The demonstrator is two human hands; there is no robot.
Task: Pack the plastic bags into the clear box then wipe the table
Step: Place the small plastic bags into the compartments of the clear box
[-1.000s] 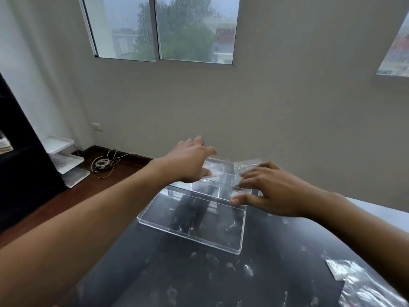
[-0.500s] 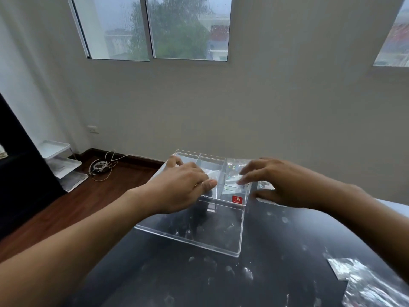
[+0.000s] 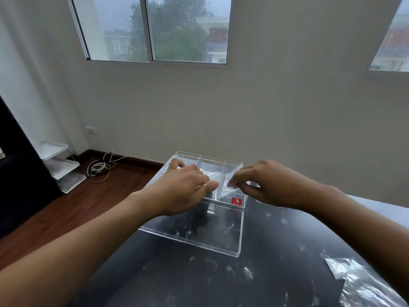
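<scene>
A smudged black bench [image 3: 221,282] stands by a beige wall [image 3: 265,111] under rain-streaked windows [image 3: 155,29]. The clear divided plastic box [image 3: 221,165] sits at its far edge; the left hand [image 3: 183,191] grips its rim, and the right hand's [image 3: 270,185] fingers pinch a clear plastic bag [image 3: 232,176] over it.

White tiered rack [image 3: 58,166] and coiled cable [image 3: 99,168] on the wooden floor [image 3: 66,209].

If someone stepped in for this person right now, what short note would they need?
Left hand: fingers curled over the clear box, gripping its front wall.
Right hand: pinching a plastic bag above the box's right compartment.
Box lid: flat on the black table, in front of the box.
Done: some bags seem to be in the box already.
Left: lower this bag in, pack the loose bags at near right, then wipe the smudged table.
</scene>
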